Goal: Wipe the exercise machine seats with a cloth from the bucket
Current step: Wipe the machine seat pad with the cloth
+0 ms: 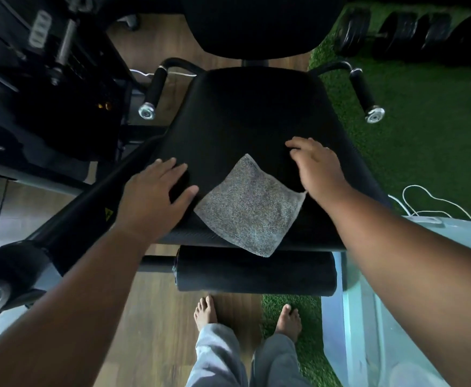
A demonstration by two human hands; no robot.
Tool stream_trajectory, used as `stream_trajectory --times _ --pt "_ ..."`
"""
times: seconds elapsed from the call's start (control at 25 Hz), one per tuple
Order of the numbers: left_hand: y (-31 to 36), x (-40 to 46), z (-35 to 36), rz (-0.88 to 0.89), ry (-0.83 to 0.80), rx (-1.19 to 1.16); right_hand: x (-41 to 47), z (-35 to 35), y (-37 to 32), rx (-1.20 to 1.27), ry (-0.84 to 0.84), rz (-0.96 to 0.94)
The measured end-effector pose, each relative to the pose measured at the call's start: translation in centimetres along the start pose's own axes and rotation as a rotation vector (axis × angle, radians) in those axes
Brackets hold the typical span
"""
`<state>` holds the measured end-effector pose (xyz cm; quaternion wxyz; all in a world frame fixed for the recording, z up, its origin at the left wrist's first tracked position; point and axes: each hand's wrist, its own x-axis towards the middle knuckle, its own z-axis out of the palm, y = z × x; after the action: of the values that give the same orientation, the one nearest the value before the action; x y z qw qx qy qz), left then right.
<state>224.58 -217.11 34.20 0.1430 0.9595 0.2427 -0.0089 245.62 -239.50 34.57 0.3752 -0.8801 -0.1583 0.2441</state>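
Grey cloth point(247, 205) lies flat on black seat point(245, 113).

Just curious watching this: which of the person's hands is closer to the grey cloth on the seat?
Left, narrowly. The left hand lies flat with its thumb at the grey cloth's left corner. The right hand hovers just above its right corner.

Your black seat point(245, 113) carries a grey cloth point(249, 206) lying flat between your two hands, one corner hanging over the near edge. Your left hand point(152, 195) rests with straight fingers on the seat's left side, your right hand point(316, 167) on its right, just beside the cloth.
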Motion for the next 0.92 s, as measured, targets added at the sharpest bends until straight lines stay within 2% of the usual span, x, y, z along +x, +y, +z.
stream_trajectory --times 0.04,0.08,0.12,0.16,0.2,0.24,0.32,0.36,0.44,0.52,0.56,0.64,0.76,0.84,0.92 --pt "-1.0 -0.1 0.4 -0.009 -0.034 0.054 -1.3 -0.4 -1.3 0.106 0.097 -0.038" --pt "-1.3 -0.3 1.0 -0.005 -0.032 0.089 -2.9 -0.4 -2.6 0.063 0.185 -0.119" --pt "-1.3 -0.6 1.5 0.000 -0.009 0.104 -4.6 0.3 -3.8 -0.097 0.221 -0.217" --pt "-1.1 -0.7 1.8 -0.001 0.015 0.103 -6.2 1.6 -4.9 -0.314 0.175 -0.280" --pt "-1.1 -0.8 2.0 -0.007 0.026 0.099 -7.6 3.7 -5.2 -0.526 0.066 -0.256" --pt "-1.0 -0.8 2.0 -0.014 0.032 0.102 -8.6 5.8 -5.0 -0.679 -0.050 -0.149" --pt "-1.3 -0.8 1.9 -0.018 0.022 0.092 -9.3 9.3 -4.5 -0.770 -0.071 -0.041" --pt "-1.4 -0.7 1.9 -0.019 0.015 0.071 -9.2 10.5 -4.4 -0.760 -0.036 -0.066" --pt "-1.5 -0.7 2.0 0.006 0.005 0.042 -9.1 12.3 -4.9 -0.818 -0.036 -0.247" --pt "-1.8 -0.8 2.1 0.031 0.011 0.037 -9.0 12.4 -4.6 -0.872 -0.113 -0.475" --pt "-2.0 -0.7 2.1 0.038 0.022 0.029 -9.1 11.6 -3.4 -0.886 -0.104 -0.525" --pt "-2.0 -0.7 2.2 0.040 0.029 0.024 -9.9 7.8 0.9 -0.884 0.003 -0.423" --pt "-1.7 -0.9 2.3 0.024 0.026 0.058 -11.1 0.7 7.0 -0.845 0.207 -0.112" --pt "-1.5 -0.9 2.5 0.024 0.028 0.061 -10.3 0.4 7.2 -0.791 0.299 0.036" --pt "-1.5 -0.9 2.5 0.021 0.052 0.063 -8.9 3.8 3.6 -0.712 0.321 0.028"
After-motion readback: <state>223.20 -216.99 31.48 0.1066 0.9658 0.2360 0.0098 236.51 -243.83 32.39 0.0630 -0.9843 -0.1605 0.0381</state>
